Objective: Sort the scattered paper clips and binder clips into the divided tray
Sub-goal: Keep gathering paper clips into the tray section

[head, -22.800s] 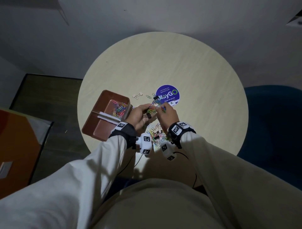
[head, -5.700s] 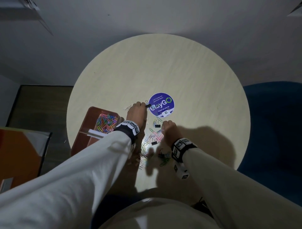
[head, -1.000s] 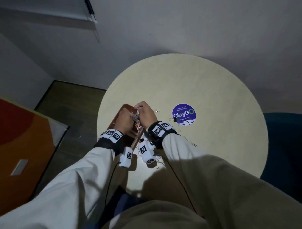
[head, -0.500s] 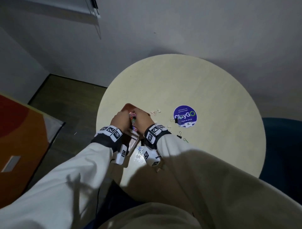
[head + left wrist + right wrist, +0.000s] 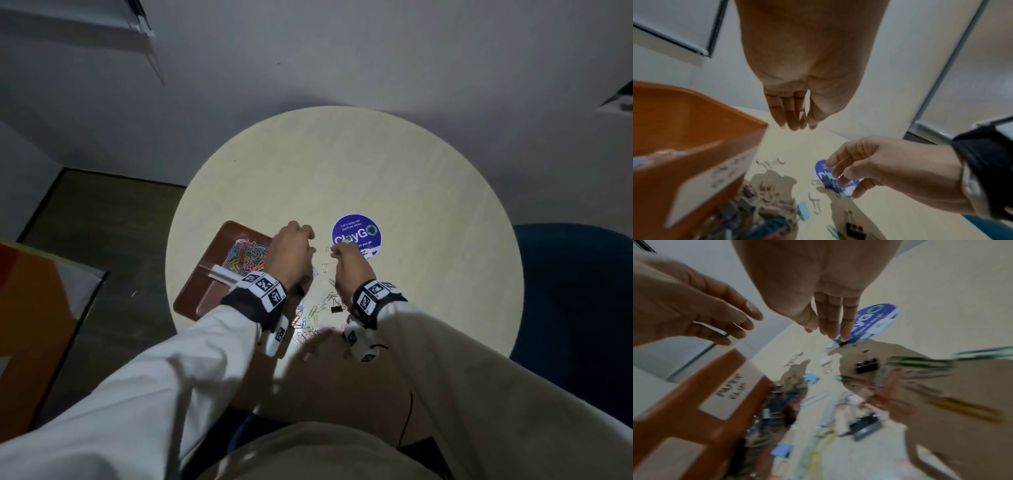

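Observation:
A brown divided tray [image 5: 202,301] sits at the table's left edge, coloured paper clips [image 5: 248,255] heaped in its far compartment. A label reading PAPER CLIP [image 5: 731,386] is on its side. My left hand [image 5: 294,246] hovers just right of the tray with straight fingers [image 5: 789,120] and holds nothing. My right hand [image 5: 339,251] reaches down at the edge of the purple sticker [image 5: 356,233]. One straight fingertip [image 5: 844,337] touches a small black binder clip [image 5: 843,343], the thumb apart from it. Mixed clips [image 5: 315,311] lie scattered between my wrists, among them a black binder clip [image 5: 867,365].
The round pale table [image 5: 376,164] ends just left of the tray. A dark blue chair [image 5: 575,291] stands at the right. An orange panel [image 5: 30,325] is on the floor at the left. A few silver clips [image 5: 770,162] lie beyond the tray's corner.
Half a second ago both hands held a bunch of paper clips over the tray. Both have since moved right onto the table, and neither holds anything.

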A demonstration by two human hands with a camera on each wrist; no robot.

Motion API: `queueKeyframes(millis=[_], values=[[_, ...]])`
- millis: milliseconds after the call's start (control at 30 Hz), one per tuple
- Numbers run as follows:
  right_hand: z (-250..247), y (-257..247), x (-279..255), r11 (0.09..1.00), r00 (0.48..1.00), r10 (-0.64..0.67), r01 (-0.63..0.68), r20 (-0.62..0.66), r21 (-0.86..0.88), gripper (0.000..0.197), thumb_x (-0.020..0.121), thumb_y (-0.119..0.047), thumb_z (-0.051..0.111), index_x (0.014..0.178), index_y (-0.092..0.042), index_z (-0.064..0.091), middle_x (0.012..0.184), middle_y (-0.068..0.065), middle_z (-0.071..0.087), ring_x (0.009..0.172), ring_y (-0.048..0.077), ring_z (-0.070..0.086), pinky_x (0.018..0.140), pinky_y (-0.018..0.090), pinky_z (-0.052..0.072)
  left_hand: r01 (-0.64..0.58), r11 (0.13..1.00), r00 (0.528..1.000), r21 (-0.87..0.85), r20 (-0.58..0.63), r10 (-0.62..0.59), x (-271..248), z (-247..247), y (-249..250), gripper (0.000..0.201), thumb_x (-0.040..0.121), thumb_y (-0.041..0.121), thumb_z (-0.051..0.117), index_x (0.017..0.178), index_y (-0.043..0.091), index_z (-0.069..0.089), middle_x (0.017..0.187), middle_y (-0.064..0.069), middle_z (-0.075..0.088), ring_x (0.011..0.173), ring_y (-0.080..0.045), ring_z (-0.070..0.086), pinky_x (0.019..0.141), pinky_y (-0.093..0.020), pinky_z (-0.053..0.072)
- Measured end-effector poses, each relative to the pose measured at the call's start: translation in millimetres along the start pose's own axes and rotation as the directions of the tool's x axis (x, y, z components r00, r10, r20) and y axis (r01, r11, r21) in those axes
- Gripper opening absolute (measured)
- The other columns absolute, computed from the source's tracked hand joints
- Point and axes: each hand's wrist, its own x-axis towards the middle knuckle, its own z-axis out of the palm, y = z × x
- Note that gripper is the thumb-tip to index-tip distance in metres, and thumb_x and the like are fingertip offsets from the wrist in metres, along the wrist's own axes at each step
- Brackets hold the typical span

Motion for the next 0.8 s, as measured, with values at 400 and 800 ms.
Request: queueKeyframes(millis=[400, 800], values=[[-29, 57, 25, 0.964, 0.971, 0.159, -0.115, 0.176, -0.24, 0.074, 0.087, -0.003, 0.048, 0.151, -0.032, 0.026, 0.138, 0.013, 0.035, 0.115, 0.035, 0.053, 0.088, 0.041, 0.05, -0.125, 0.969, 0.971, 0.213, 0.225, 0.076, 40, 96, 26, 0.06, 0.095, 0.025, 0.054, 0.149, 0.036, 0.029, 0.108, -0.013, 0.044, 0.089, -0.034, 0.052, 0.066, -0.035, 0.037], [-28, 65, 33, 0.938, 0.981, 0.066, 0.002, 0.184, -0.347, 0.05, 0.096, -0.018, 0.046, 0.145, -0.027, 0.038, 0.139, 0.013, 0.035, 0.123, 0.033, 0.045, 0.094, 0.043, 0.047, -0.052, 0.96, 0.989, 0.275, 0.145, 0.012, 34, 86, 12, 0.04, 0.085, 0.02, 0.061, 0.123, 0.015, 0.051, 0.1, -0.012, 0.05, 0.087, -0.034, 0.052, 0.07, -0.038, 0.037]])
